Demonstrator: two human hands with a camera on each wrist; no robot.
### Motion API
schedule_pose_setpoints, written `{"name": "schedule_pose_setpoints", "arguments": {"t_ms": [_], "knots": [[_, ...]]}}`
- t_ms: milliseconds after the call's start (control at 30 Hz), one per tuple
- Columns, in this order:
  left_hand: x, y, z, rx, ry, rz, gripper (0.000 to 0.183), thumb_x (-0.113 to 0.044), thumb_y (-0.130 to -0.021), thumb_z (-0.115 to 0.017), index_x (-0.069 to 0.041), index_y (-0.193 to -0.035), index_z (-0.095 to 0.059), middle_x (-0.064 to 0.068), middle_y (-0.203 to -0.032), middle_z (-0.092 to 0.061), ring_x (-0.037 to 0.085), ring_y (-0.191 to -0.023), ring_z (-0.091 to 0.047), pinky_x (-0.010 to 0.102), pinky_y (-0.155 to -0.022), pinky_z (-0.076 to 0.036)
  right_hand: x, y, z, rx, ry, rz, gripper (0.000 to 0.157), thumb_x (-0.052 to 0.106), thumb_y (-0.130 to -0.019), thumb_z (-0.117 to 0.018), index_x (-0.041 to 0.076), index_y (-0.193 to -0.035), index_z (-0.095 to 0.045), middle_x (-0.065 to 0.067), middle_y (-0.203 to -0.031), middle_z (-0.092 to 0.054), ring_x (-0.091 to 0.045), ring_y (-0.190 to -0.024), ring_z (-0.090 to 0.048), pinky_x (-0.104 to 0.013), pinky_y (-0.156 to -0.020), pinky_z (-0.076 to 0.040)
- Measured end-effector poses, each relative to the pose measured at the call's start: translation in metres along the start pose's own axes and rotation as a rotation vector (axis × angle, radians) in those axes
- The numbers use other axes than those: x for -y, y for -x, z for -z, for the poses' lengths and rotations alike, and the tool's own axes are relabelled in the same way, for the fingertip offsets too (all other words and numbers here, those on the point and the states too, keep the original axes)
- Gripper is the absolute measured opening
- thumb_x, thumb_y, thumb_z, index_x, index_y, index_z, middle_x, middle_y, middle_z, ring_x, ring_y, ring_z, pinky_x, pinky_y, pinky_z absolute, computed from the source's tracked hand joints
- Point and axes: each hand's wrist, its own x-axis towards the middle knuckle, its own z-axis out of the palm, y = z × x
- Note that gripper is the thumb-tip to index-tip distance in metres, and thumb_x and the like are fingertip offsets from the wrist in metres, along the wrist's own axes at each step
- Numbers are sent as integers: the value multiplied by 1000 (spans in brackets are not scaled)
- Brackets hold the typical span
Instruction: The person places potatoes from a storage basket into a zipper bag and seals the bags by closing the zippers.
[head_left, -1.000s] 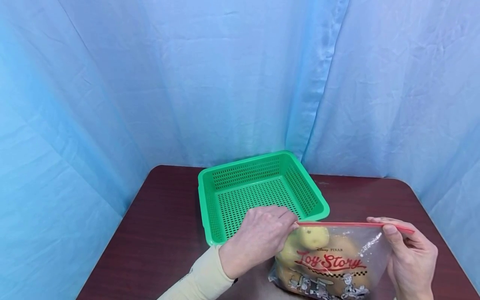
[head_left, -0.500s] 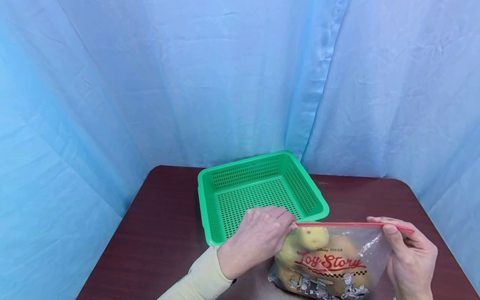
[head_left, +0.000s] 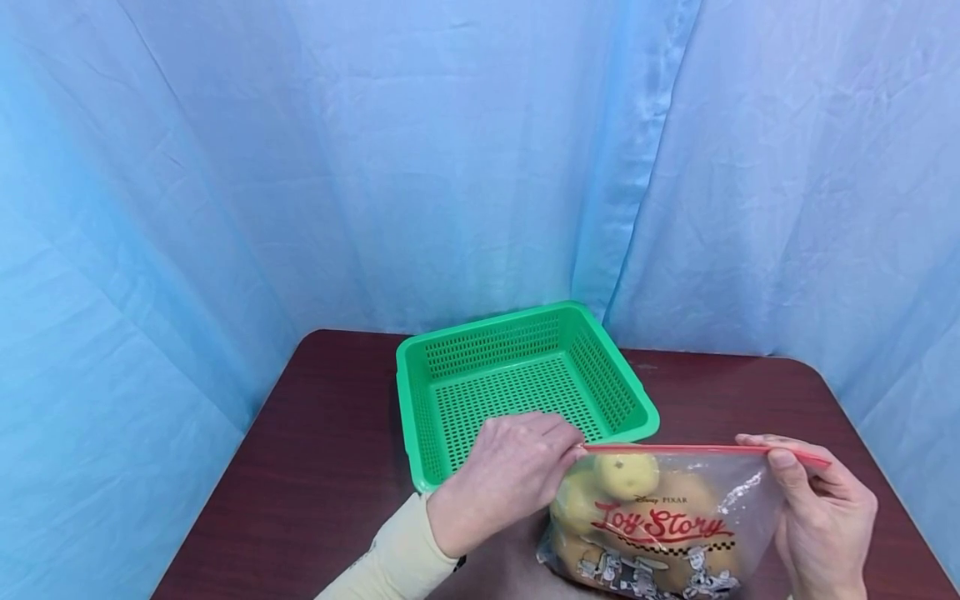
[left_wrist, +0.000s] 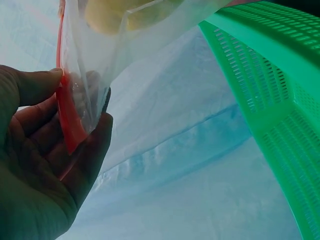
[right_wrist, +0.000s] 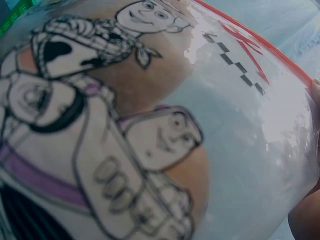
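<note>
A clear zip bag (head_left: 667,525) with a red zip strip and cartoon print stands near the table's front edge. Through its plastic show several round yellow and brownish things (head_left: 627,477); their kind is unclear. My left hand (head_left: 510,467) pinches the strip's left end between thumb and fingers, plain in the left wrist view, where a red corner (left_wrist: 72,125) of the bag pokes down past the thumb. At the other end of the strip, my right hand (head_left: 825,512) grips with the thumb in front and fingers behind. The bag's print fills most of the right wrist view.
A green plastic basket (head_left: 411,417) with perforated walls sits on the dark red table (head_left: 300,467), just beyond my left hand. Nothing shows inside it. Light blue curtains (head_left: 450,167) hang behind and on both sides of the table.
My left hand has shifted slightly left along the red strip, showing a little more of it. The right hand, bag and basket stay nearly where they were.
</note>
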Motion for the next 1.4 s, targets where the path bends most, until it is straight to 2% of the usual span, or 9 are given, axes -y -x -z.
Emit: {"name": "schedule_pose_setpoints", "arguments": {"t_ms": [200, 333, 467, 733, 1133, 1400], "knots": [[3, 2, 1, 1, 77, 11, 8, -26, -98, -73, -20, -93, -76, -11, -87, -73, 4, -74, -67, 15, -62, -51, 0, 0, 0, 8, -6, 6, 16, -28, -94, -48, -38, -106, -52, -36, -101, -71, -38, -98, -73, -33, -85, -59], [5, 3, 0, -21, 129, 8, 6, -21, -96, -73, -20, -90, -76, -11, -85, -73, 2, -69, -64, 13, -57, -47, 0, 0, 1, 11, -9, 1, 16, -29, -93, -48, -38, -105, -52, -36, -102, -71, -39, -98, -74, -33, -85, -59], [7, 4, 0, -43, 165, 7, 7, -18, -94, -73, -20, -88, -75, -12, -84, -72, 2, -69, -63, 15, -58, -49, 0, 0, 2, 24, -45, -3, 16, -30, -93, -46, -38, -106, -51, -38, -102, -70, -40, -99, -74, -35, -85, -60], [10, 7, -1, -66, 187, 1, 5, -17, -93, -75, -20, -88, -75, -11, -85, -73, 3, -74, -68, 17, -61, -53, -1, -1, 2, 13, -30, -1, 18, -26, -93, -54, -38, -106, -51, -38, -102, -70, -40, -99, -73, -34, -85, -60], [14, 14, 1, -96, 228, 20, 5, -16, -90, -78, -19, -88, -75, -10, -84, -74, 3, -75, -69, 17, -66, -54, 0, -1, 2, -13, -9, -4, 18, -27, -93, -52, -38, -106, -51, -36, -100, -71, -39, -97, -74, -34, -85, -60], [20, 21, 1, -126, 223, 11, 5, -16, -93, -74, -19, -88, -75, -11, -85, -73, 1, -78, -69, 15, -69, -54, 0, -1, 3, -29, -6, -9, 17, -28, -93, -50, -38, -107, -51, -36, -100, -71, -39, -97, -74, -34, -84, -60]]}}
